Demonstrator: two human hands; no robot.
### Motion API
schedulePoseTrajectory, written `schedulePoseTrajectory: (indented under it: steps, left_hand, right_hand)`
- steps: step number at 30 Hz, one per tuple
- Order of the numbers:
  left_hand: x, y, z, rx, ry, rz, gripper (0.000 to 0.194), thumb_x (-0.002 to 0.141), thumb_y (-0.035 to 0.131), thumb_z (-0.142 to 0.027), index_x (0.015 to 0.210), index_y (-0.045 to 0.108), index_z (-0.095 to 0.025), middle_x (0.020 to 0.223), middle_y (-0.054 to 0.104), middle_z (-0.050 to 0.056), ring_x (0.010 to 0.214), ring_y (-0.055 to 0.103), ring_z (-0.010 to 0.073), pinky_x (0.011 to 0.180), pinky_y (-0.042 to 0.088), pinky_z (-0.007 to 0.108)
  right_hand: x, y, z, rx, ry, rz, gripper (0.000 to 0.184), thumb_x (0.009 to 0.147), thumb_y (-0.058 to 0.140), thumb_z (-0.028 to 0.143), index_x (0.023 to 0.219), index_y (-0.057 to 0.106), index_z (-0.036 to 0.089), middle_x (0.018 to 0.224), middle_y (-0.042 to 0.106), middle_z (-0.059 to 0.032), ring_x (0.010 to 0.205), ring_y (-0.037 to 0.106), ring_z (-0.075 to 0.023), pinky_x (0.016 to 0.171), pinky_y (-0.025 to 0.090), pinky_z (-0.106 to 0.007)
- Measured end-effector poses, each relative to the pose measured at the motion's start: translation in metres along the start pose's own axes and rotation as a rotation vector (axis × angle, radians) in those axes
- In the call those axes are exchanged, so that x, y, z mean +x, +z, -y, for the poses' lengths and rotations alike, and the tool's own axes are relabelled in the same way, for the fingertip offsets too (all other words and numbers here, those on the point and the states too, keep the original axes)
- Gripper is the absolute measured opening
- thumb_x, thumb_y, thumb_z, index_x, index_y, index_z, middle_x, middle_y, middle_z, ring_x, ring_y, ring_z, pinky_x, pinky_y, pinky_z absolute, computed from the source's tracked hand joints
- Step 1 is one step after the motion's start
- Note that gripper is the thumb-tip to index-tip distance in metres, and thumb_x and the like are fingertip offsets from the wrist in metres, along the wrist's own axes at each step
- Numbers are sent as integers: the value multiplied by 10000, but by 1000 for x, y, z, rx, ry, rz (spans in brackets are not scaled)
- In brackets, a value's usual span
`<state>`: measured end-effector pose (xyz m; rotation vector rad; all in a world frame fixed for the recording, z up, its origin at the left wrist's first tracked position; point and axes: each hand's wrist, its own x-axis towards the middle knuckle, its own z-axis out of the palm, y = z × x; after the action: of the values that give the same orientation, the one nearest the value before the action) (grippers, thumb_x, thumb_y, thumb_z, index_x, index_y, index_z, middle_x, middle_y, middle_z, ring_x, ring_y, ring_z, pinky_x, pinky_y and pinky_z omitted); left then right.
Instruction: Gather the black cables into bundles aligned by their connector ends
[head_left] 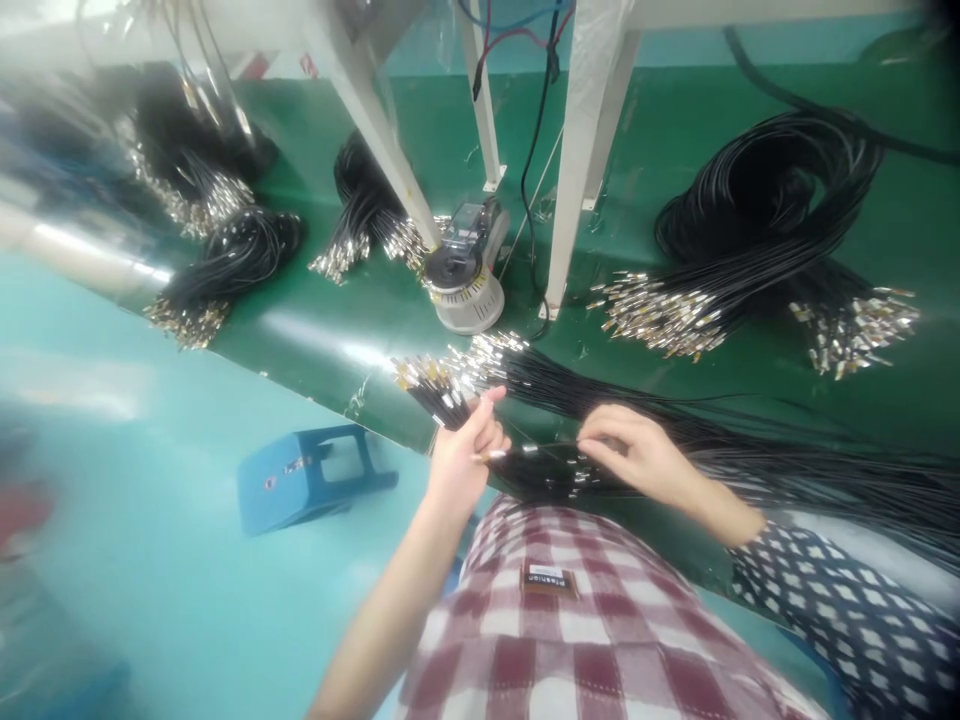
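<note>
My left hand [466, 460] is closed around a bunch of black cables [444, 400] with shiny metal ends, the tips pointing up and away to the left. My right hand [637, 450] has thumb and forefinger pinched together on a thin black cable [551, 446] whose end reaches toward the left fingers. Just beyond both hands, a long spread of loose black cables [600, 390] lies on the green bench, its metal ends beside the held bunch. A few more metal tips show below the pinched cable.
A round grey device [469, 300] stands by the white frame leg [574, 170]. Coiled cable bundles lie at right [772, 200] and left [247, 250]. A blue stool [307, 480] stands on the floor beside the green bench [300, 345].
</note>
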<state>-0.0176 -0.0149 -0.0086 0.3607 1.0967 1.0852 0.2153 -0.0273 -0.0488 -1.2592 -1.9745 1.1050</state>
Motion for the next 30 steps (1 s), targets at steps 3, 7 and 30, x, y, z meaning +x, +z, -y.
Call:
schedulePoseTrajectory:
  steps: [3, 7, 30]
  left_hand:
    - [-4, 2, 0, -9, 12, 9, 289, 792, 705, -299, 1017, 672, -121, 485, 245, -105, 412, 241, 37, 469, 280, 206]
    - [-6, 5, 1, 0, 21, 11, 274, 790, 704, -295, 1009, 666, -134, 560, 445, -57, 405, 286, 23, 465, 291, 218]
    - [-7, 12, -4, -23, 96, 5, 288, 821, 667, -350, 1036, 671, -159, 544, 416, -65, 407, 294, 31, 470, 302, 217]
  right_hand:
    - [16, 3, 10, 25, 5, -67, 249, 936, 504, 373, 819, 647, 206, 844, 678, -65, 851, 575, -203, 801, 457, -355]
    - [24, 5, 22, 172, 147, -56, 278, 964, 440, 380, 845, 615, 199, 879, 714, -49, 805, 620, -178, 787, 469, -322]
    - [23, 9, 51, 441, 408, 236, 375, 913, 422, 493, 783, 572, 175, 485, 354, 72, 441, 304, -81, 449, 250, -208]
